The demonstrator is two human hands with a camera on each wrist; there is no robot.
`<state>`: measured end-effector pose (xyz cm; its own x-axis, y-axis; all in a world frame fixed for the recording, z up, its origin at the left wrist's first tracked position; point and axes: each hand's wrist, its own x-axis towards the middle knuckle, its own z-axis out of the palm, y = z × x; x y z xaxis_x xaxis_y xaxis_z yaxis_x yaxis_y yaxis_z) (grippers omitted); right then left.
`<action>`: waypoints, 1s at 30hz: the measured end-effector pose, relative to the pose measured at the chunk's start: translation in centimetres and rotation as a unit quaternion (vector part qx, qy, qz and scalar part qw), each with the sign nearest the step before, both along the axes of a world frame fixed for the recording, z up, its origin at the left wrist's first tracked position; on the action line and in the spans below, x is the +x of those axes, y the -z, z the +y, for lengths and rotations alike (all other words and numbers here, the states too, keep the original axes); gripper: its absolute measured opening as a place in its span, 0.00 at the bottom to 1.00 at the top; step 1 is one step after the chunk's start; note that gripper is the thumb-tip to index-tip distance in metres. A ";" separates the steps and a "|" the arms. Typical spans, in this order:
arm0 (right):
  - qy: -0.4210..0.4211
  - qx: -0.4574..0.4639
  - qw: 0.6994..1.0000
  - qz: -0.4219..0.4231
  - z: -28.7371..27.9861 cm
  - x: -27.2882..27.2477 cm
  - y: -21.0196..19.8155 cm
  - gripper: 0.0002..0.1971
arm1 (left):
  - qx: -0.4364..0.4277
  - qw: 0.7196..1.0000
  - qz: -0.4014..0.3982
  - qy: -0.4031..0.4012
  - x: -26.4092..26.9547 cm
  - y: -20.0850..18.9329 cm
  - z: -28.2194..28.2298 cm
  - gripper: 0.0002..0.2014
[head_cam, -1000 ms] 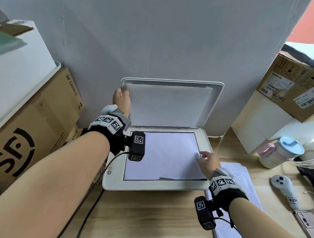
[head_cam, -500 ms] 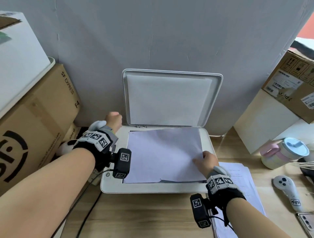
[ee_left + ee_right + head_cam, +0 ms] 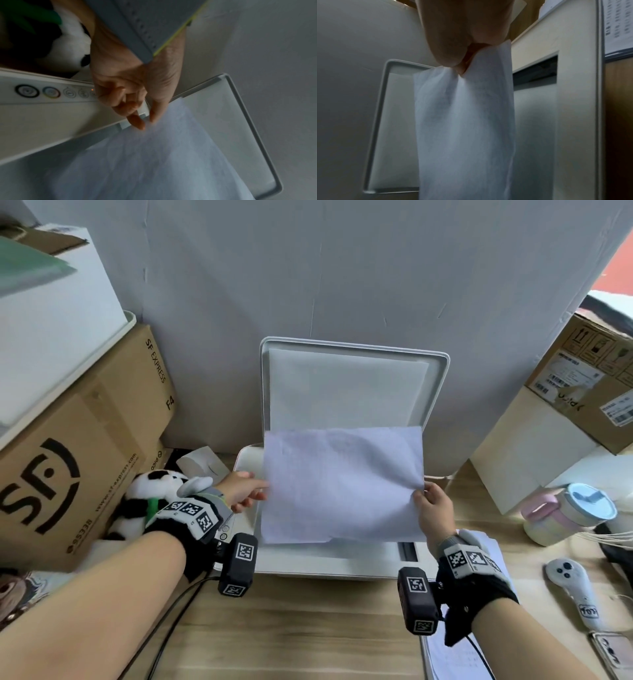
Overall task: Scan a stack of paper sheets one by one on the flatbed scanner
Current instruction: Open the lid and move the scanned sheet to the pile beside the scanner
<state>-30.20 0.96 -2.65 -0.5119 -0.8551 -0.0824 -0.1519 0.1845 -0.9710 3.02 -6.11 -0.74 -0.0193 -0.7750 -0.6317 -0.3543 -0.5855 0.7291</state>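
Nearby, wood desk (image 3: 308, 628), grey wall (image 3: 342, 268).

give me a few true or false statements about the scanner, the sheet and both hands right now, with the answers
1. The white flatbed scanner's lid stands raised. True.
2. The thin white paper sheet lies flat on the scanner's glass. False: it is lifted off the glass and held up in front of the lid.
3. The right hand pinches the sheet's right edge. True; the right wrist view shows the paper gathered between thumb and fingers.
4. The left hand grips the edge of the lid. False: it is at the sheet's left edge, thumb and forefinger on the paper.
5. A black-and-white plush panda sits left of the scanner. True.
6. The pink cup with a pale blue lid stands on the scanner. False: it stands on the wooden desk, to the right.
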 end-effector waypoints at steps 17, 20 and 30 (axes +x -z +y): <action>-0.042 0.026 0.995 -0.090 4.8 -0.9 -0.9 0.12 | -0.068 0.987 0.141 -0.035 0.5 -1.3 4.3 0.10; -0.064 0.085 0.992 -0.072 5.7 -0.7 0.0 0.12 | -0.064 0.993 0.099 -0.008 0.6 0.7 5.2 0.26; -0.168 0.238 0.956 0.025 8.0 -0.3 0.0 0.06 | -0.029 0.999 -0.013 -0.008 -0.6 2.8 6.7 0.16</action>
